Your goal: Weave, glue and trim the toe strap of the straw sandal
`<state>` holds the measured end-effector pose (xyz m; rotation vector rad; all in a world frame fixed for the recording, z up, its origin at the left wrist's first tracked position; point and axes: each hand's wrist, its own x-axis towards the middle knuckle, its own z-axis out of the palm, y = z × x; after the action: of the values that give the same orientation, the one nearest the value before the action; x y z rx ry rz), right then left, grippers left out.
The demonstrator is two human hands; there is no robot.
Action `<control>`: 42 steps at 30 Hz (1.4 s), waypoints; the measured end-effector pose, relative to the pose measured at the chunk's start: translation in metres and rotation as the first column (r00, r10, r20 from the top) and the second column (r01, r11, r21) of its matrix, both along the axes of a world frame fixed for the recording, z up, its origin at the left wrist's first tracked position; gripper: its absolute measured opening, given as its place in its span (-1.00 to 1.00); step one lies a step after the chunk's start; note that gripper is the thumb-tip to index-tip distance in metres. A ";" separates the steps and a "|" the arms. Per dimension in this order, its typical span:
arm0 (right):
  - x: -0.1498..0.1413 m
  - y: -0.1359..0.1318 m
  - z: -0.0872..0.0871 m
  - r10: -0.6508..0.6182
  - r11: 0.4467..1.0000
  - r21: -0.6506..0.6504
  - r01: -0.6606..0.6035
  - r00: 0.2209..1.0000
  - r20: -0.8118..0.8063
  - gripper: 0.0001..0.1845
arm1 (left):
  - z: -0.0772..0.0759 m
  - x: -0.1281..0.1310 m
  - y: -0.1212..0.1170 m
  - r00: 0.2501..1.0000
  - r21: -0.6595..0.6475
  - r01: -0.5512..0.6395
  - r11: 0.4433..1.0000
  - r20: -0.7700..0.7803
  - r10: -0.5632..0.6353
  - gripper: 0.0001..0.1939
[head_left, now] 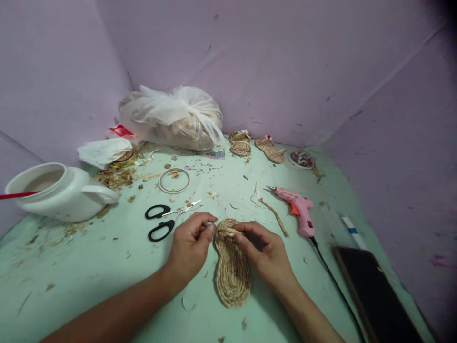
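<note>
A small woven straw sandal sole [232, 271] lies flat on the pale green table [89, 267] in front of me. My left hand [189, 247] pinches a strip at the sole's far end from the left side. From the right, my right hand [266, 252] presses its fingers on the same braided strap at the toe end. Both hands are closed on the straw. Black-handled scissors [164, 220] lie just left of my left hand.
A pink glue gun [298, 209] with a black cord lies at right, a braided straw cord [274, 214] beside it. A white jug [59, 190], tape ring [174, 180], plastic bag [174, 116], two more straw pieces [241, 143] and a dark phone [374, 295] surround the work spot.
</note>
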<state>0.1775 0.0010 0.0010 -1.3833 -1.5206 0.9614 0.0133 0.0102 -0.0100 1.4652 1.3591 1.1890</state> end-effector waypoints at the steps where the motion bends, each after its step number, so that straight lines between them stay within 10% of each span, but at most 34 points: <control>1: 0.000 0.000 0.000 -0.005 1.000 -0.014 0.005 1.000 -0.002 -0.88 | 0.001 0.000 0.001 0.999 -0.055 -0.029 0.998 0.041 0.031 -0.89; 23: -0.002 0.001 -0.004 -0.031 0.995 0.090 0.037 0.997 -0.064 -0.88 | -0.002 0.001 0.002 0.962 0.192 0.254 0.948 -0.153 -0.227 -0.81; 32: 0.000 -0.002 -0.006 -0.125 0.985 0.104 0.139 0.984 -0.129 -0.88 | 0.002 0.003 0.000 0.998 -0.009 -0.016 1.000 -0.062 0.016 -0.87; 36: 0.003 -0.002 -0.010 -0.179 0.976 0.095 0.195 0.971 -0.156 -0.88 | 0.016 -0.014 0.005 0.986 0.117 -0.117 0.986 -0.102 0.129 -0.88; 39: 0.004 -0.001 -0.012 -0.184 0.977 0.080 0.200 0.968 -0.173 -0.88 | 0.035 -0.044 0.013 0.847 0.342 -0.078 0.936 -0.472 0.243 -0.87; 42: 0.006 -0.003 -0.012 -0.193 0.973 0.087 0.212 0.964 -0.185 -0.89 | 0.049 -0.071 0.020 0.480 0.092 0.031 0.995 -0.875 0.066 -0.81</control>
<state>0.1838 -0.0015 -0.0106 -1.3134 -1.2538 0.8400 -0.0572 0.0300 0.0392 2.3030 1.9869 0.4239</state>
